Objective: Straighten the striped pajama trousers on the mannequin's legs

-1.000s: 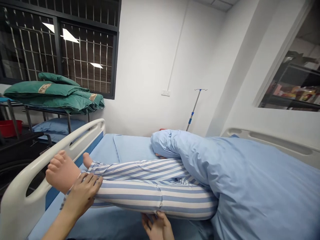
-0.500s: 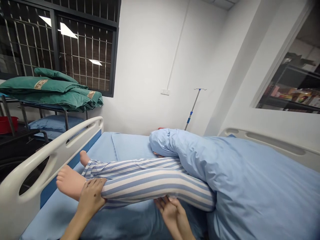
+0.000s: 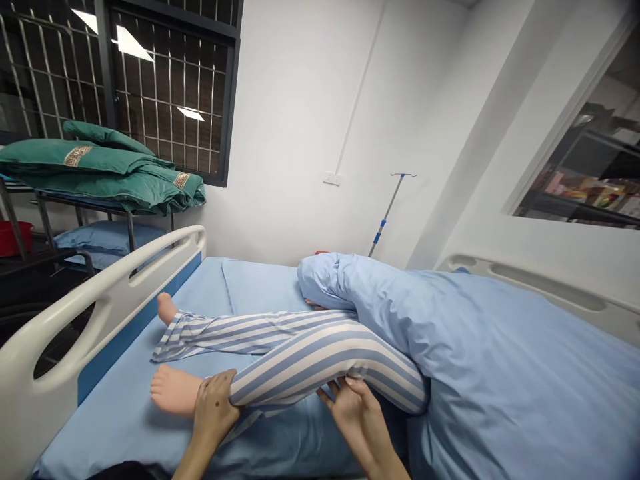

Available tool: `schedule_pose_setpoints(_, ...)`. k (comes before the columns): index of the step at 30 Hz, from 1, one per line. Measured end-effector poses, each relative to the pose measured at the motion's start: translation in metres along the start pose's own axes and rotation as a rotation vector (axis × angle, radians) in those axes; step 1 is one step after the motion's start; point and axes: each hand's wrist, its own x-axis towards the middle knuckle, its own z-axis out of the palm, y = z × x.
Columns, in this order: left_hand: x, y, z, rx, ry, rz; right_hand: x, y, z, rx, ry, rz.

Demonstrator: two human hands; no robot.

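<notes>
A manikin in blue-and-white striped pyjamas lies on a hospital bed (image 3: 125, 427), its upper body under a light blue duvet (image 3: 475, 360). My left hand (image 3: 214, 408) is wrapped round the ankle of the near leg (image 3: 320, 360), just behind the bare foot (image 3: 173, 391). My right hand (image 3: 353, 408) cups the underside of that leg's bent knee, fingers curled up against the trouser cloth. The near knee is raised and bent; the far leg (image 3: 240, 330) lies straight on the sheet.
A white bed rail (image 3: 85, 303) runs along the left, a white board (image 3: 540, 283) along the right. Folded green bedding (image 3: 100, 173) lies on a metal rack beside a barred window. An IV pole (image 3: 387, 210) stands by the wall.
The near leg has been lowered at the foot and bent at the knee, the foot drawn toward me. My left hand moved down and right with the ankle; my right hand rose under the knee.
</notes>
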Motion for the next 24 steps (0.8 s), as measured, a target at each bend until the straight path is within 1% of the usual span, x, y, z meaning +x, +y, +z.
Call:
schedule_pose_setpoints(4, 0.006, -0.015, -0.015, 0.045, -0.056, 0.062, 0.000, 0.005, -0.003, 0.060, 0.012, 0.023)
schedule_pose_setpoints(7, 0.012, -0.033, -0.033, 0.125, -0.017, 0.153, -0.001, 0.017, -0.012, 0.085, 0.038, 0.045)
schedule_pose_setpoints(10, 0.019, -0.050, -0.062, 0.211, 0.053, 0.261, -0.003, 0.034, -0.022, 0.129, 0.091, 0.113)
schedule_pose_setpoints(12, 0.023, -0.056, -0.086, 0.266, 0.094, 0.311, -0.004, 0.045, -0.028, 0.164, 0.126, 0.167)
schedule_pose_setpoints(15, 0.024, -0.053, -0.120, 0.367, 0.157, 0.358, -0.003, 0.063, -0.036, 0.187, 0.151, 0.231)
schedule_pose_setpoints(18, 0.018, -0.045, -0.143, 0.449, 0.212, 0.384, 0.000, 0.081, -0.044, 0.138, 0.167, 0.291)
schedule_pose_setpoints(19, 0.015, -0.043, -0.147, 0.470, 0.215, 0.385, 0.000, 0.087, -0.047, 0.112, 0.175, 0.312)
schedule_pose_setpoints(21, 0.010, -0.041, -0.149, 0.502, 0.193, 0.383, 0.001, 0.098, -0.054, 0.080, 0.191, 0.343)
schedule_pose_setpoints(24, 0.005, -0.045, -0.141, 0.527, 0.135, 0.379, 0.000, 0.111, -0.064, 0.078, 0.212, 0.347)
